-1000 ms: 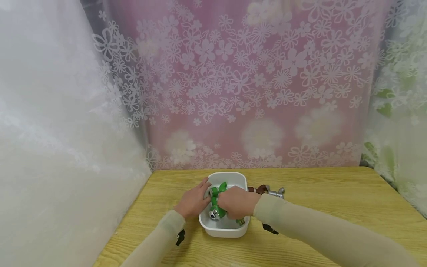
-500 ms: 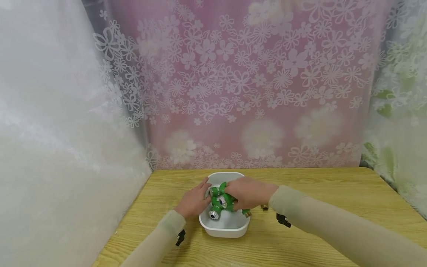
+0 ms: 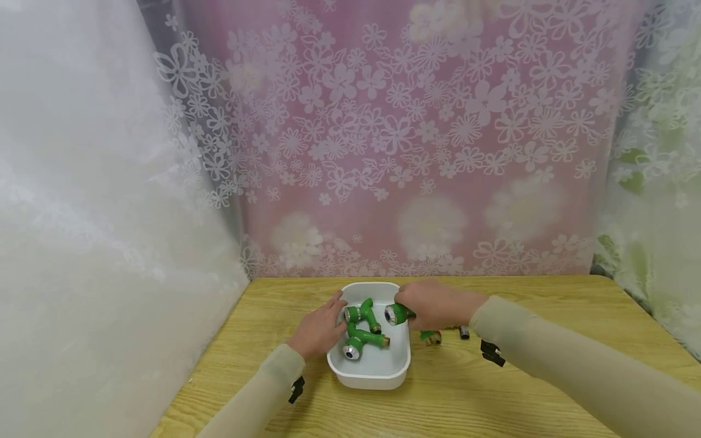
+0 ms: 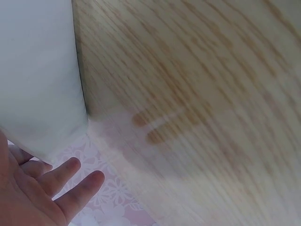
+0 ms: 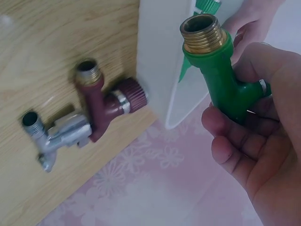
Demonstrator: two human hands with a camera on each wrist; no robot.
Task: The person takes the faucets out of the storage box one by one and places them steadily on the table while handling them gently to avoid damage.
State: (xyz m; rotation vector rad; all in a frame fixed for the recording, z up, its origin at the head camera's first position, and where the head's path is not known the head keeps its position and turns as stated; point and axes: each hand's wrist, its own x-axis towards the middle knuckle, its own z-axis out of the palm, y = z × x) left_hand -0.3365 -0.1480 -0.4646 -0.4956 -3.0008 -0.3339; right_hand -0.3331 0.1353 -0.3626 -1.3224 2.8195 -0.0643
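My right hand (image 3: 438,304) grips a green faucet (image 3: 398,314) over the right rim of a white plastic tub (image 3: 375,382). In the right wrist view, the brass threaded end of this green faucet (image 5: 216,75) points away from the curled fingers. Inside the tub lie two more green faucets, one farther back (image 3: 367,315) and one nearer (image 3: 358,345). Along the tub's left rim rests my left hand (image 3: 317,328). In the left wrist view, this hand (image 4: 42,193) has its fingers mostly straight and spread beside the tub's wall (image 4: 42,61).
On the wooden table (image 3: 520,377), right of the tub, lie a maroon faucet (image 5: 96,103) and a silver metal faucet (image 5: 70,129). From above, my right hand and forearm hide most of them. A floral curtain (image 3: 427,182) hangs behind the table.
My right hand has raised the green faucet from among the others and carried it rightward over the tub's rim. The left hand has stayed in place.
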